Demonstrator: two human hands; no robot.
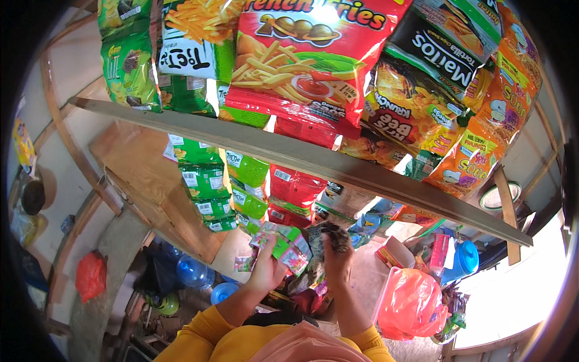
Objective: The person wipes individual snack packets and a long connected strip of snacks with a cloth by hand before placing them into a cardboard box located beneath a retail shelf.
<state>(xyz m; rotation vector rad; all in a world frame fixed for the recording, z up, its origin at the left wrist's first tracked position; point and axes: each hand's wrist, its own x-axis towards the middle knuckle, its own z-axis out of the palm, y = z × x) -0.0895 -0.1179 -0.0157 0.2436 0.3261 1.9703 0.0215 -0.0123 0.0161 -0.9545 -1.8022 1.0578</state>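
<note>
My left hand [268,268] grips a bunch of green, white and pink sachets [286,246], the thumb lying over them. A small sachet [244,264] sticks out at the left of that hand. Beside it, my right hand [338,264] holds a dark, crumpled, speckled bundle [334,237] whose material I cannot make out. The bundle and the sachets are close together, and I cannot tell whether they touch. Below my hands lie dark and magenta packets [312,298], partly hidden by my forearms.
Overhead runs a wooden beam [289,151] with strips of snack packets [307,68] hanging around it. A red plastic bag [411,303] stands at the right, near a blue lidded container [461,261] and an opened carton [394,252]. Blue water jugs [194,271] stand at the lower left.
</note>
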